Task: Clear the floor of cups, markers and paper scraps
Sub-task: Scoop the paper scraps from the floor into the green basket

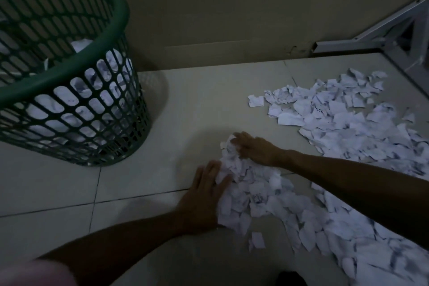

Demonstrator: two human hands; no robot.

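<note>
At centre frame we see the left hand [204,195], fingers straight, pressing flat against a heap of paper scraps [253,183] on the tiled floor [69,193]; the right hand [254,148] curls over the heap's top. More scraps spread right. A green basket [69,81], upper left, holds paper.
</note>
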